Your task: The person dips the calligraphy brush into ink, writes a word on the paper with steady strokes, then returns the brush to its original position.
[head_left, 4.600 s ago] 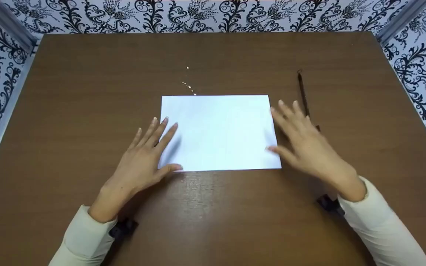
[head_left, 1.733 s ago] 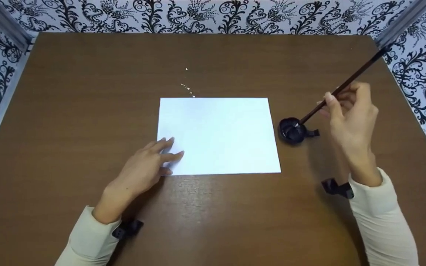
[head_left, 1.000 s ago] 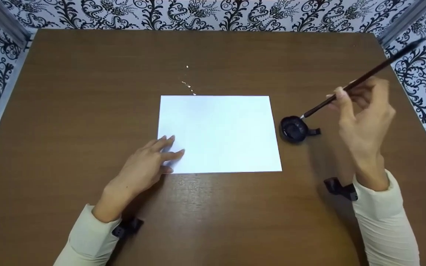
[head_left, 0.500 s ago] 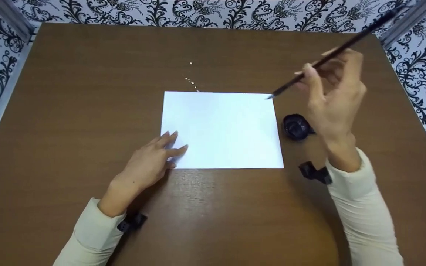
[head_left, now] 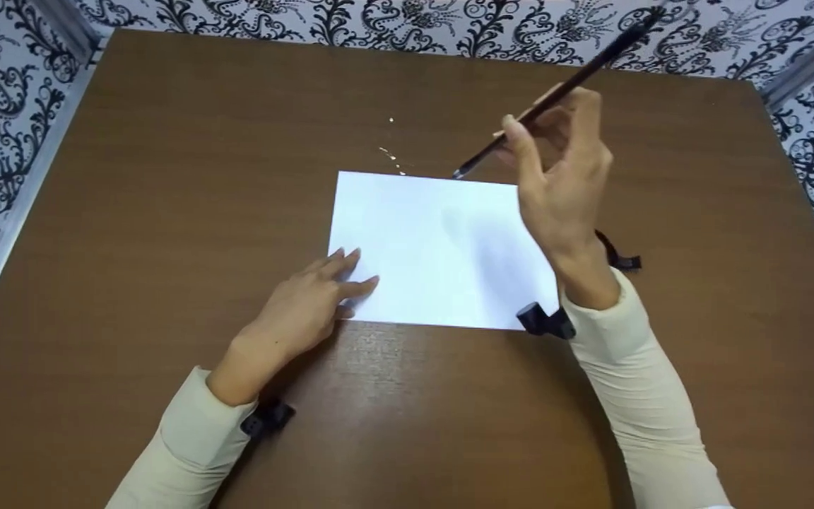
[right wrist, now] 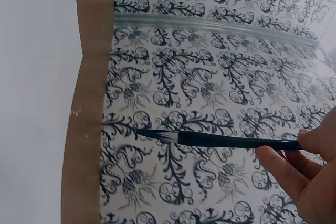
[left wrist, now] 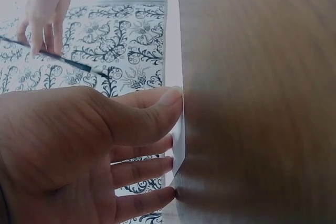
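You've got one sheet of paper [head_left: 407, 240], one brush [head_left: 601, 59] and one black dish [head_left: 629, 263] on the go, plus your two hands. The paper lies flat around the middle of the desk [head_left: 167, 177], well apart from the left, right and far edges. Your left hand [head_left: 301, 304] has its fingers spread, resting on the paper's near left corner. Your right hand [head_left: 566, 180] is pinching the brush between thumb and fingers; going by the left wrist view, the tip is up in the air, not touching the paper.

A few pale specks [head_left: 393, 158] sit on the desk, between the paper and the far edge. Black-and-white patterned covering [head_left: 421, 21] shows past the desk's edges. From the head view your right wrist blocks most of the dish, so only a bit of rim and the handle poke out, and the right wrist camera [head_left: 547, 322] covers the paper's near right corner.

Half a second ago the brush tip was over the paper's far right corner; now it's further left along the far edge. The dish was mostly in plain sight then. Your left hand hasn't budged on the paper.
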`<state>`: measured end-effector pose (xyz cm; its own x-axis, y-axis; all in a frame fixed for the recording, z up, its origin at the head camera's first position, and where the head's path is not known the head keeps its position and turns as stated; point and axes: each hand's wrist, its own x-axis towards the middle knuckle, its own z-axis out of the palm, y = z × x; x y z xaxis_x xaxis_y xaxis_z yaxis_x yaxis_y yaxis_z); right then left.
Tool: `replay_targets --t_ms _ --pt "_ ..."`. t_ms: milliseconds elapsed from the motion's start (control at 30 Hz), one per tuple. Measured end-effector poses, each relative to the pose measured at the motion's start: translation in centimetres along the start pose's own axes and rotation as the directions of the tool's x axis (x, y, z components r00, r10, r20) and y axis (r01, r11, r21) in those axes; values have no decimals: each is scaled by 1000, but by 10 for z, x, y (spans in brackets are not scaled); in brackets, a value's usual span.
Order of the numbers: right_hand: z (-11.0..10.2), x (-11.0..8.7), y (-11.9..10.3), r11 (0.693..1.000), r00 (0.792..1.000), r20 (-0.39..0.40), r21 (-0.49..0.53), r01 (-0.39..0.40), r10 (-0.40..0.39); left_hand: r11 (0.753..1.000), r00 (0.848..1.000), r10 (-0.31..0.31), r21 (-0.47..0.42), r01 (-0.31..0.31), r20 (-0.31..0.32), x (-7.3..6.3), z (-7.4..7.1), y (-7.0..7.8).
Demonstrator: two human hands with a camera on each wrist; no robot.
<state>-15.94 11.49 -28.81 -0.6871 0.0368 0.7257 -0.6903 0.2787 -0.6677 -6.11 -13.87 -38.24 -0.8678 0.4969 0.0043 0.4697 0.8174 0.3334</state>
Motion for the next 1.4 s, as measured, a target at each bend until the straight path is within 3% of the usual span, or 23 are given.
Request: replay_targets --t_ms 200,500,700,867,1067,1400 --pt "20 -2 4 999 998 59 36 -35 33 1000 1000 12 -10 -12 0 3 4 3" --pt "50 -5 12 996 994 81 61 71 -76 1000 1000 3 -13 -3 10 1 5 4" --pt "59 -9 23 992 989 89 58 114 -119 1000 1000 -12 -3 12 29 0 3 4" --pt "69 -12 35 983 979 107 91 161 -171 1000 1000 2 -3 -2 6 -1 1 2" --pt "76 -16 48 973 964 133 56 223 -229 1000 1000 -2 -7 2 -1 0 0 1" --pt "83 -20 56 972 957 174 24 233 -234 1000 1000 -14 10 14 9 1 -1 -2"
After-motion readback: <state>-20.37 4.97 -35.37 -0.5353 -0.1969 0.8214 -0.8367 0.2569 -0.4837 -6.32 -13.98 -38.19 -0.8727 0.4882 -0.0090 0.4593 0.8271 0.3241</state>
